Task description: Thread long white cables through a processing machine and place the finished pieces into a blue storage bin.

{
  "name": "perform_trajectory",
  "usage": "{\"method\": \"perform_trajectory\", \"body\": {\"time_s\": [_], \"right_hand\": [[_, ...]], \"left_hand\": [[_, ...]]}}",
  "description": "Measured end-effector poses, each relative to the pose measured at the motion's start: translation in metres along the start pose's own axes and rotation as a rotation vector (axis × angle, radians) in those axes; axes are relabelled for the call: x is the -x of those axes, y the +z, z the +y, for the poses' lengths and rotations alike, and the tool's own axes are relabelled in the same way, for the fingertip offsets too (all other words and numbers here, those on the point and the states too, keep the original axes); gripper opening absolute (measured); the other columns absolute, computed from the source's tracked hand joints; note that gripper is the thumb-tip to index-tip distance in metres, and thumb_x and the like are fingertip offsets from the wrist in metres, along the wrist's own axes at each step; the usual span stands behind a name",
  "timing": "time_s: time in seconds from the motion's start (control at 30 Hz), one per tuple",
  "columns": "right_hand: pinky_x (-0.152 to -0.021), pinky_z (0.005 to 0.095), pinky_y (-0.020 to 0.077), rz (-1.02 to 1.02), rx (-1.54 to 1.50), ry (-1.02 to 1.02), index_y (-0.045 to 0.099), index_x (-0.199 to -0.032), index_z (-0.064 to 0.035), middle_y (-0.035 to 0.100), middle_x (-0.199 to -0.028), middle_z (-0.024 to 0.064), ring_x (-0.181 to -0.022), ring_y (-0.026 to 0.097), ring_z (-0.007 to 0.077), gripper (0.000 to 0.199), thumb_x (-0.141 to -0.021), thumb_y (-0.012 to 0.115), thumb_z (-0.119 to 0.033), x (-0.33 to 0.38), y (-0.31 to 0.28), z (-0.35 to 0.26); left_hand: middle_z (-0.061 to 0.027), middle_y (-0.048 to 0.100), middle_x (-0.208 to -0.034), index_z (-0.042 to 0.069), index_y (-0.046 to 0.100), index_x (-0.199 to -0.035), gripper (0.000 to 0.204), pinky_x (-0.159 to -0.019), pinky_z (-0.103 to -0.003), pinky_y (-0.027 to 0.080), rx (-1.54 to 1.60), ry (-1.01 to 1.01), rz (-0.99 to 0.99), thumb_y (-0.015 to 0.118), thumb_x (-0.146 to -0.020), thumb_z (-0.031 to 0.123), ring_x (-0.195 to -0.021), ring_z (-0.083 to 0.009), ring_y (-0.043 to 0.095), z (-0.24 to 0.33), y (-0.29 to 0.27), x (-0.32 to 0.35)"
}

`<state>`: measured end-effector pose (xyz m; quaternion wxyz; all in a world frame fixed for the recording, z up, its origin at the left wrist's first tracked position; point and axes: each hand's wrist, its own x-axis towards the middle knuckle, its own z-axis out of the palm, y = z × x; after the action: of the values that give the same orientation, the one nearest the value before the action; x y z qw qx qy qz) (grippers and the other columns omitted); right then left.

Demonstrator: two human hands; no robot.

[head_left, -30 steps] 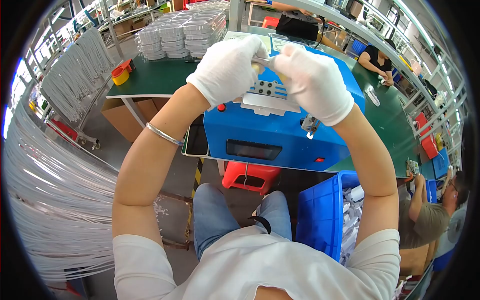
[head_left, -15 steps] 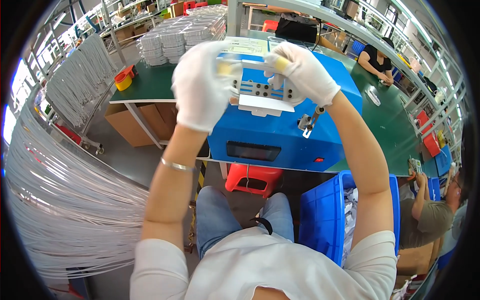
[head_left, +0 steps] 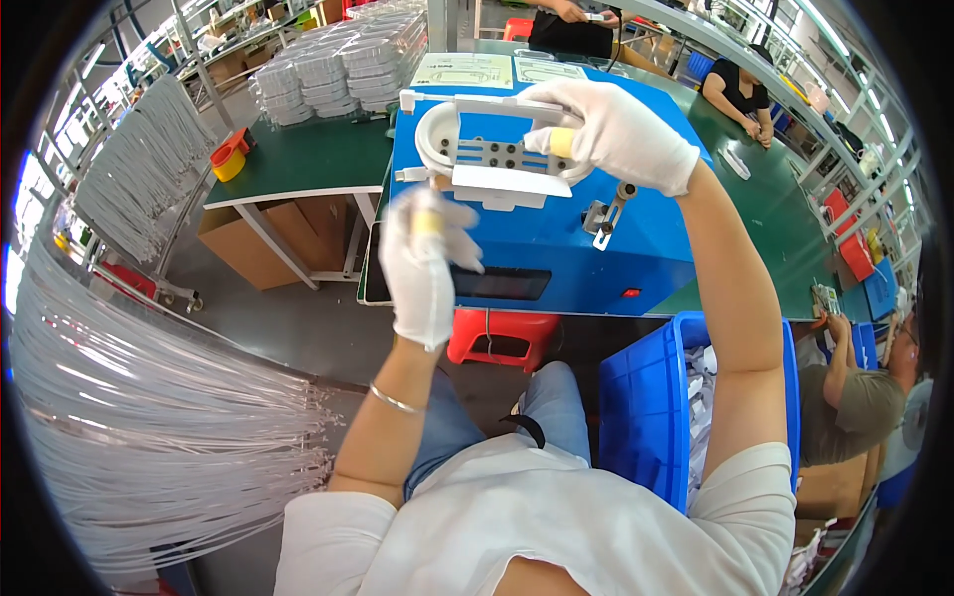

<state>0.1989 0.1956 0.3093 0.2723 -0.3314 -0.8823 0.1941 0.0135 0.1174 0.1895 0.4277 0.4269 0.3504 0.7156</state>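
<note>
A white cable (head_left: 433,135) lies looped around the metal winding fixture (head_left: 502,157) on top of a blue machine (head_left: 636,233). White plug ends stick out at the left of the loop. My right hand (head_left: 621,134), in a white glove with yellow finger wraps, is closed on the cable at the fixture's right end. My left hand (head_left: 419,263), gloved the same way, hangs in front of the machine, below the loop's left end. Its fingers are apart, slightly blurred, with nothing visible in them. A white flap (head_left: 512,183) sits at the fixture's front.
A blue crate (head_left: 641,417) of white pieces stands at my right, and a red stool (head_left: 505,338) under the table. Many white cables (head_left: 169,397) hang at my left. Stacked clear trays (head_left: 338,65) and a yellow-and-red tape dispenser (head_left: 231,157) are on the green table. Other people work nearby.
My left hand has dropped from the fixture's left end toward me, exposing the cable loop there. My right hand remains at the right end. The view has shifted slightly.
</note>
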Motion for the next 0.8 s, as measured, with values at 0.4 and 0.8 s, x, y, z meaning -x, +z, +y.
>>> {"method": "perform_trajectory", "body": {"time_s": [0.4,0.8], "right_hand": [[-0.068,0.0296,0.0511,0.084,0.22,-0.416,0.064,-0.098,-0.0001,0.065,-0.089,0.0144,-0.073,0.064,0.0257,0.019,-0.082,0.057,-0.004,0.014,-0.033,-0.031],[-0.051,0.0253,0.0399,0.999,-0.69,0.989,0.055,-0.089,-0.0032,0.051,-0.072,0.0031,-0.059,0.049,0.0115,0.017,-0.091,0.057,-0.02,0.316,-0.092,0.236]], "left_hand": [[-0.0193,0.051,-0.127,-0.004,0.033,-0.137,0.098,-0.055,-0.022,0.047,0.436,-0.024,-0.388,0.085,-0.063,0.035,-0.07,-0.0131,0.058,0.07,0.037,0.026],[-0.017,0.063,-0.106,-0.006,0.042,-0.133,0.083,-0.061,-0.022,0.045,-0.434,-0.222,-0.599,0.068,-0.078,0.05,-0.067,-0.0116,0.056,0.026,-0.08,0.04]]}}
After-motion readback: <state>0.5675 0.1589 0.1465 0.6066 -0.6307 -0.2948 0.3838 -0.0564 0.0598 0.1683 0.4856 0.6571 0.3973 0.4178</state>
